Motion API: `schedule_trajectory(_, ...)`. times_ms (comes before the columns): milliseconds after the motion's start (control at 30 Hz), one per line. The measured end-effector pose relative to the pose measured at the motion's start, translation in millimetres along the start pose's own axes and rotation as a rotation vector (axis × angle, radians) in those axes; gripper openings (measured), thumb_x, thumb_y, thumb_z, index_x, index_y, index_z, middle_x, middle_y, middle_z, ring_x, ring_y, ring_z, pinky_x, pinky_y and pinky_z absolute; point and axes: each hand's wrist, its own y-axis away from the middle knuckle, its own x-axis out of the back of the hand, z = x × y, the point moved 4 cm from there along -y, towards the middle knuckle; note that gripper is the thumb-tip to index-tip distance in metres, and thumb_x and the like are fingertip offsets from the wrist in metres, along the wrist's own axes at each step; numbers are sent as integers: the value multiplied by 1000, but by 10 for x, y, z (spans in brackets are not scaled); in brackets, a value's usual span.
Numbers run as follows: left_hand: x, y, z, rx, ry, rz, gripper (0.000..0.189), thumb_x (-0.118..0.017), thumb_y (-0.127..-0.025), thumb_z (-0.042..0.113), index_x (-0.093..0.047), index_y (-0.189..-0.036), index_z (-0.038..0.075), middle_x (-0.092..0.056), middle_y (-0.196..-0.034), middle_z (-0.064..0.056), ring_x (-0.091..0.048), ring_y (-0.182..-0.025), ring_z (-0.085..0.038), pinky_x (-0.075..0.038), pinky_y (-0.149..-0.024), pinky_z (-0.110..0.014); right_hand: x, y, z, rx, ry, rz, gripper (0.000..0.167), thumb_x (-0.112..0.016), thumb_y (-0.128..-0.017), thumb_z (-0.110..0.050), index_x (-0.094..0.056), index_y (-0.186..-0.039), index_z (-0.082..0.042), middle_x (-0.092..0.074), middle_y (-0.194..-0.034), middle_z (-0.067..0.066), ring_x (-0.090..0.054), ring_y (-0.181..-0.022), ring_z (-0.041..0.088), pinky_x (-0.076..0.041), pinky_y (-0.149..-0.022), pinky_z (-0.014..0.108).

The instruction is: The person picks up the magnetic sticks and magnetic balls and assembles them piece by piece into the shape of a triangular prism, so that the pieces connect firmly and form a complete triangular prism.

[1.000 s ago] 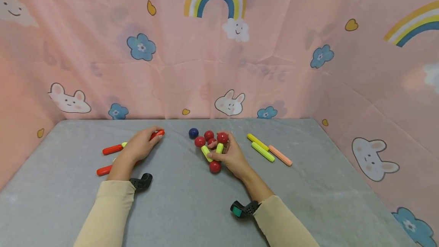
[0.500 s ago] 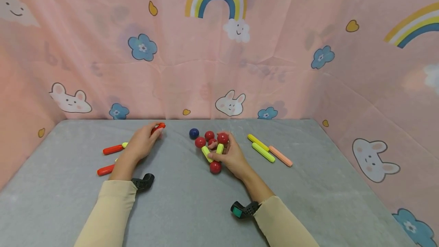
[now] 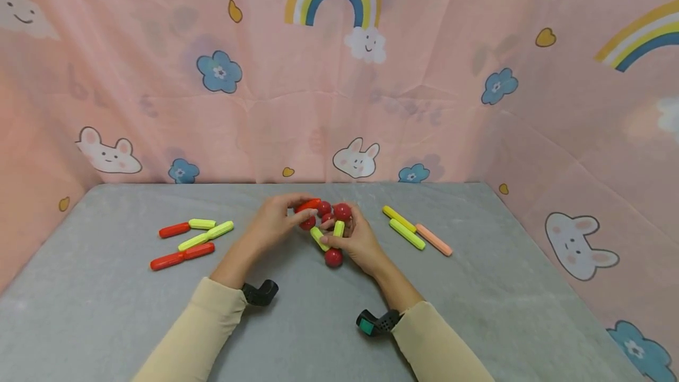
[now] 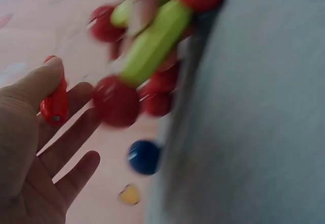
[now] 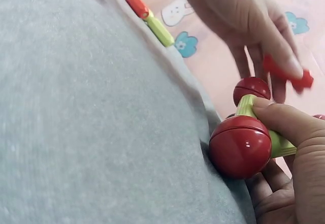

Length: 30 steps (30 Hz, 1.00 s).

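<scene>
Red stick: a short, glossy red stick (image 4: 55, 102), pinched between the thumb and fingers of my left hand (image 3: 274, 218).
Ball frame: shiny red balls and ribbed yellow-green sticks joined together (image 3: 338, 229), pinched in my right hand (image 3: 362, 240), just right of my left grip; one ball sits on its near side.
Blue ball: dark blue and round (image 4: 143, 157), near my left grip.
Left-side sticks: glossy red and yellow-green sticks (image 3: 183, 256), lying left of my left grip.
Right-side sticks: slim yellow, yellow-green and peach sticks (image 3: 406, 234), right of my right grip.
Surface: a grey cloth-covered table (image 3: 286, 335), spread beneath both grips.
Room: a creased pink curtain (image 3: 424, 105) beyond both grips and along both sides, printed with rainbows, rabbits and blue flowers.
</scene>
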Motion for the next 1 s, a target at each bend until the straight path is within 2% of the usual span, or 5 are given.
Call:
schedule_trajectory(133, -209, 19, 2, -25, 4, -61, 35, -71, -95, 30, -71, -126, 15, -74, -118, -5, -64, -98, -19, -56, -86, -36, -6, 10, 2, -10, 16, -19, 66, -76, -86, 0, -40, -142, -8, -67, -125, 21, -72, -99, 12, -59, -89, 25)
schedule_trajectory(267, -290, 25, -10, -42, 16, -76, 37, -71, -95, 31, -71, -127, 13, -73, -122, -7, -66, -105, -21, -57, -93, -42, -12, 9, -2, -1, -26, -30, 67, -74, -87, 3, -39, -143, -7, -65, -129, 23, -73, -101, 14, -58, -92, 29)
schedule_trajectory(467, -335, 15, -120, -24, 56, -94, 34, -69, -96, 32, -72, -124, 13, -74, -111, -5, -64, -93, -15, -54, -82, -31, -10, 0, -2, 3, -23, -26, 67, -73, -88, 2, -37, -144, -3, -67, -124, 21, -73, -98, 11, -59, -90, 28)
schedule_trajectory(667, -414, 31, -261, -12, 143, -118, 29, -63, -100, 31, -71, -123, 14, -75, -109, -4, -64, -91, -12, -52, -82, -29, 2, -3, 12, -36, 48, 15, 64, -76, -88, -7, -42, -142, -9, -70, -109, 12, -72, -90, 12, -60, -87, 28)
schedule_trajectory(1000, -472, 42, -306, -11, 171, -115, 27, -62, -101, 29, -70, -121, 13, -74, -104, -2, -62, -87, -10, -50, -77, -25, -47, 2, -7, -60, 234, 29, 65, -77, -90, -22, -46, -147, -11, -72, -118, 13, -73, -98, 17, -60, -88, 31)
